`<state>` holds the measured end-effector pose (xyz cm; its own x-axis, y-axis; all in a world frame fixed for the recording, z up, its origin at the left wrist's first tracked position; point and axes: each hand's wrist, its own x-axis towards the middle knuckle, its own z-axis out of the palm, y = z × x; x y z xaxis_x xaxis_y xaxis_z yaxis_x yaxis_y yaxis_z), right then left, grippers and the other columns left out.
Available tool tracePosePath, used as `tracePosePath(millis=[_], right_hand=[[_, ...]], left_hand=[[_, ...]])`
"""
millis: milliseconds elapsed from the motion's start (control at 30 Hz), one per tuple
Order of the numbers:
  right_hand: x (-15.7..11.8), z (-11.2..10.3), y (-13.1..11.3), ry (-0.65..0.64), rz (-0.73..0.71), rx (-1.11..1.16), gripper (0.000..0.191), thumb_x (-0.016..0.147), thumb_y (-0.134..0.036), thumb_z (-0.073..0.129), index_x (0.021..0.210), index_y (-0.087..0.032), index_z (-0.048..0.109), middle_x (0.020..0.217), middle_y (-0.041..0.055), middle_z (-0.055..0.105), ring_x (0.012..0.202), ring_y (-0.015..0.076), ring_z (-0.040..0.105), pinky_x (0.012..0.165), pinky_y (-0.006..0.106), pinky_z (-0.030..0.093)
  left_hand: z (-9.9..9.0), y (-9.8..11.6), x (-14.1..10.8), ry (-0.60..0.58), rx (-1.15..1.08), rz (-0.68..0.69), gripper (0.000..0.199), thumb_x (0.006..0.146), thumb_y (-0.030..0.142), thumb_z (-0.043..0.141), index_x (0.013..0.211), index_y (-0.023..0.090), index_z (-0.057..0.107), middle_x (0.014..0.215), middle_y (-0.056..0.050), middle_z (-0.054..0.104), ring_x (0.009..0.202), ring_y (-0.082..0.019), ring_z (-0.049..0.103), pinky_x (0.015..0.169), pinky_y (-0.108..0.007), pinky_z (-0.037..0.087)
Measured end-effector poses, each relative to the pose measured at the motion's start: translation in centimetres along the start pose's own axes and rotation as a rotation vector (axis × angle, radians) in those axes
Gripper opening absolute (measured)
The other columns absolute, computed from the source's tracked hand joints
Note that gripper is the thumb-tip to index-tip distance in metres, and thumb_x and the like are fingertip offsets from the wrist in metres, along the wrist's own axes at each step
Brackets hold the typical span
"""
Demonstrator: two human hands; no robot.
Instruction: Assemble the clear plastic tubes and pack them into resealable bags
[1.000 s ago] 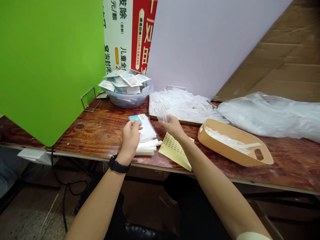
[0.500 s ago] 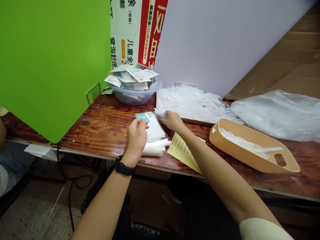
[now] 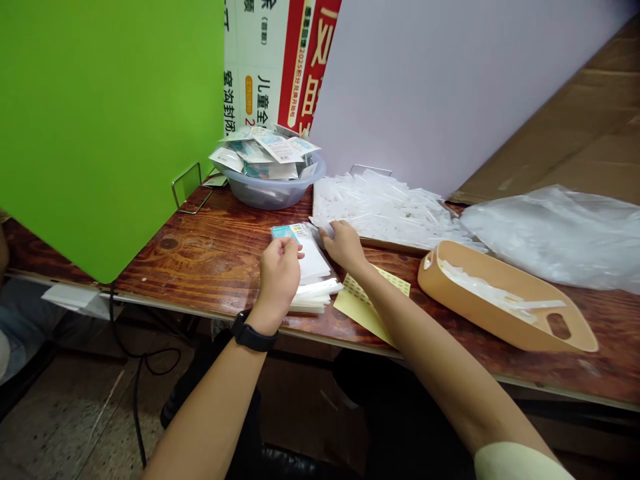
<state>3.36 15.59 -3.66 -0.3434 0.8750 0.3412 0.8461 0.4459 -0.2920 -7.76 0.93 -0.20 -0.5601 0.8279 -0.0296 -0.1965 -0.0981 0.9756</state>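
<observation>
Here, the left hand (image 3: 277, 277) pinches a printed card packet (image 3: 287, 232) on the wooden table (image 3: 210, 257) — lower part hidden by that hand; right hand (image 3: 344, 245) curled, forearm reaching across, on clear plastic film (image 3: 316, 225) — grip hard to make out.

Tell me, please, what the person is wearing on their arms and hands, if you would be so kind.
The left hand and right hand are bare, without gloves. A black band, possibly a watch, circles the left wrist. A pale cream sleeve shows on the right arm at the bottom edge of the view, and both forearms are bare.
</observation>
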Motion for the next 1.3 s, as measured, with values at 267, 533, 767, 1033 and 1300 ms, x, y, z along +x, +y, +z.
tracePosePath(millis=[267,533,767,1033,1300], right_hand=[[0.5,-1.3,1.7,0.011,0.039,0.071,0.032,0.089,-0.033,0.045,0.112,-0.012,0.054,0.098,0.0142,0.066,0.089,0.0252,0.059,0.077,0.032,0.043],[-1.3,-3.5,3.5,-0.003,0.072,-0.045,0.029,0.090,-0.035,0.040,0.089,-0.014,0.059,0.096,0.0166,0.062,0.088,0.0268,0.056,0.075,0.034,0.041],[-3.3,-5.4,6.7,-0.220,0.070,-0.243,0.022,0.081,-0.021,0.050,0.098,-0.014,0.062,0.099,0.0169,0.065,0.088,0.0290,0.060,0.070,0.035,0.040],[-2.3,-5.9,7.8,-0.358,0.071,-0.260,0.044,0.078,-0.041,0.061,0.112,-0.014,0.061,0.110,0.0155,0.066,0.094,0.0296,0.061,0.067,0.032,0.041],[-3.3,-5.8,8.1,-0.318,0.020,-0.174,0.045,0.081,-0.047,0.057,0.110,-0.013,0.063,0.109,0.0148,0.067,0.095,0.0284,0.061,0.072,0.032,0.043]], left_hand=[[0.3,0.2,-0.2,-0.012,-0.011,-0.006,0.017,0.082,0.029,0.050,0.073,0.016,0.055,0.079,-0.004,0.063,0.073,-0.015,0.062,0.068,-0.026,0.046],[-0.3,0.0,-0.1,-0.006,-0.003,0.023,0.018,0.079,0.033,0.053,0.073,0.016,0.057,0.079,-0.005,0.064,0.072,-0.015,0.062,0.061,-0.024,0.044],[-0.7,0.2,-0.1,0.015,-0.012,0.034,0.020,0.076,0.035,0.055,0.072,0.016,0.057,0.078,-0.004,0.063,0.070,-0.015,0.061,0.055,-0.023,0.044],[-0.1,-0.1,0.0,-0.004,-0.006,0.028,0.021,0.073,0.036,0.056,0.074,0.016,0.058,0.081,-0.005,0.064,0.070,-0.015,0.061,0.056,-0.024,0.044],[-0.2,-0.2,0.0,-0.016,-0.002,0.033,0.021,0.074,0.037,0.056,0.076,0.016,0.058,0.081,-0.005,0.064,0.070,-0.015,0.062,0.056,-0.023,0.044]])
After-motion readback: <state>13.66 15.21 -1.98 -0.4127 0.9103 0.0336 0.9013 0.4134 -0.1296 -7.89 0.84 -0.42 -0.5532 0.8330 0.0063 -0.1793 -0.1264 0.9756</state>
